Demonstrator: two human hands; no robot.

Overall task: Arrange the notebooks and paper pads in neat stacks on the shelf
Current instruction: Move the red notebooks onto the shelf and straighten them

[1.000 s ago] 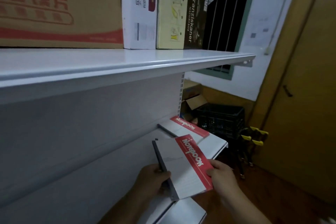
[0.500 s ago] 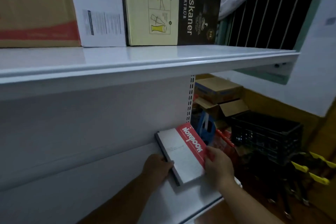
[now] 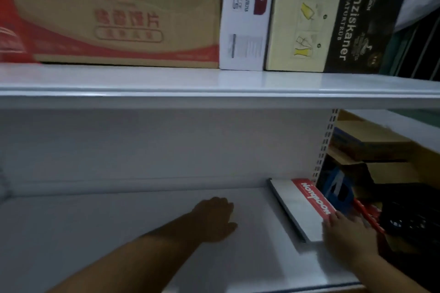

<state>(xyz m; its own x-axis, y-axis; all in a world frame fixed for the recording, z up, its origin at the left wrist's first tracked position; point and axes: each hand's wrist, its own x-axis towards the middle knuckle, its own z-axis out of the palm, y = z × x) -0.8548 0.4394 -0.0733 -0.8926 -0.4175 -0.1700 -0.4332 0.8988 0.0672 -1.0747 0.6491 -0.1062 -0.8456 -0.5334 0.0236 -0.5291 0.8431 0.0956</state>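
Two hands are over the lower shelf (image 3: pixel 142 233), well apart. The left hand (image 3: pixel 214 217) lies palm down on the bare white surface near the middle, fingers loosely bent and holding nothing. The right hand (image 3: pixel 345 233) is at the shelf's right end, on the near corner of the notebook (image 3: pixel 301 207). Its fingers (image 3: pixel 334 216) lie stretched on the cover, touching the red band. The thumb is hidden, so I cannot tell whether it grips the edge.

The notebook lies flat at the shelf's far right. Its far end is close against the back panel (image 3: pixel 166 150), just beside the slotted upright (image 3: pixel 323 147). It sits a little askew to the shelf's front edge. The cover is white with a red strip of white lettering along the right side, and a dark spine shows on the left. Whether more pads lie under it is unclear.

On the upper shelf (image 3: pixel 166 83) three boxes stand side by side: a brown carton (image 3: pixel 119 14) with red print, a narrow white box (image 3: pixel 246 19), and a yellow-and-black box (image 3: pixel 333 16). Past the upright, to the right, are cardboard boxes (image 3: pixel 371 145) and a black crate (image 3: pixel 409 221).
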